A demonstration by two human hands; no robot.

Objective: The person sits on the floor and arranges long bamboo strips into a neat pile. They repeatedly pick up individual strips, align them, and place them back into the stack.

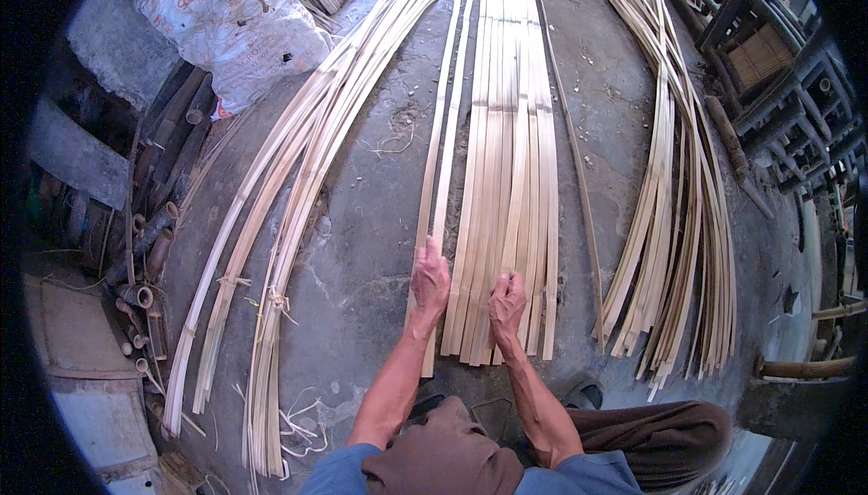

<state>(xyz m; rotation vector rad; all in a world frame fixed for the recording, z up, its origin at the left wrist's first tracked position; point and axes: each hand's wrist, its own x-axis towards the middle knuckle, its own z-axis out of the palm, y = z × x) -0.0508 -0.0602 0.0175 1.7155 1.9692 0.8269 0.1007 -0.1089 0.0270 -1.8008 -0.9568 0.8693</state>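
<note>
Row of long, pale flat strips (488,160): laid side by side on the grey floor (380,160), mid-scene, running from near to far. Immediately left of it, and apart for most of its length, lies a pair of strips (446,174).

Left hand (430,285): set over the near part of the pair, fingers close together; whether they grip cannot be told. Right hand (508,303): over the near part of the row, fingers curled together at one strip; whether it is pinched cannot be told.

Right of the row, a thin single strip (576,162) lies apart. Farther right, a loose bundle (653,242) has strips crossing at its far part. Well to the left, a curved bundle (316,151) bears ties (278,302) on its near part. Far left: a white sack (240,25), printed and crumpled. Near right: a brown-clad leg (651,441), bent.
</note>
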